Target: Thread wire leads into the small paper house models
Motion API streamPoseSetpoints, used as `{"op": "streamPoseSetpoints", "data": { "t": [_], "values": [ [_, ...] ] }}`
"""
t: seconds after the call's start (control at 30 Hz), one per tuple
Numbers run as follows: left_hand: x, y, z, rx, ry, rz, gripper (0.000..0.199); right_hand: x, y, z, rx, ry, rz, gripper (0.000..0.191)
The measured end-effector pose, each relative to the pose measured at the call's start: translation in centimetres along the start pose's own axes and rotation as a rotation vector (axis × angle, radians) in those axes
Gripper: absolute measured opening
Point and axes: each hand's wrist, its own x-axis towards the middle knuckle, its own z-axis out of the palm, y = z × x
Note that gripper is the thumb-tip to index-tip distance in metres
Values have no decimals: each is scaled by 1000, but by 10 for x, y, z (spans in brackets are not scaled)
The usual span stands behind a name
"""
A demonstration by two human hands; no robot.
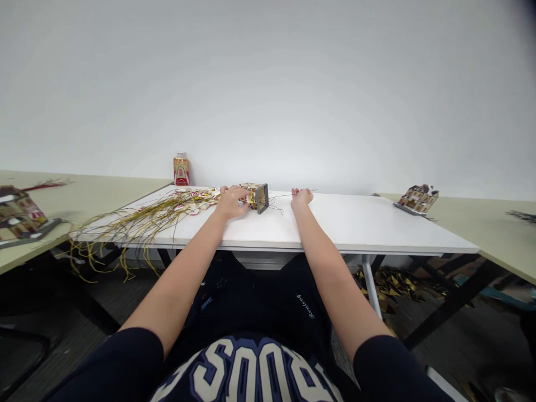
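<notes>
White flat bench (355,231), pale plain wall (268,95) behind. The left hand (231,202) is wrapped on a small cream-and-brown toy house (252,188) tipped sideways, its hollow grey base (267,196) facing the right hand (302,196), whose fingers pinch thin dark wire (281,195).

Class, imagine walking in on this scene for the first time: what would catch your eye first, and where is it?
Probably the tangle of yellow and dark strands, spilling over the white table's front edge at the left. Next, mid-table, a small model house lies tipped over at the left hand, while the right hand pinches a thin wire beside it.
</notes>
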Motion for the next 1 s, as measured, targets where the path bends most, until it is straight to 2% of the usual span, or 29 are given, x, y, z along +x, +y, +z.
{"op": "streamPoseSetpoints", "data": {
  "t": [0.1,0.17,0.3,0.43,0.53,0.7,0.87,1.0],
  "values": [
    [1,0,2,14,-11,13,38,-3,-4,0,58,-25,36,8],
    [1,0,3,21,-8,13,38,-9,-6,1,84,-114,57,2],
    [1,0,5,18,0,27,39,-24,-6,5,-35,-416,-3,17],
    [1,3,4,20,-2,40,39,-39,4,8,-270,-745,-146,20],
    [1,5,2,31,-12,37,38,-47,12,10,-362,-895,-259,23],
    [1,7,4,62,-17,61,36,-48,19,11,-375,-962,-373,32],
    [2,8,6,109,-9,94,35,-42,24,13,-440,-1010,-551,36],
    [3,8,8,126,-3,105,33,-39,27,14,-470,-1008,-577,44]
  ]
}}
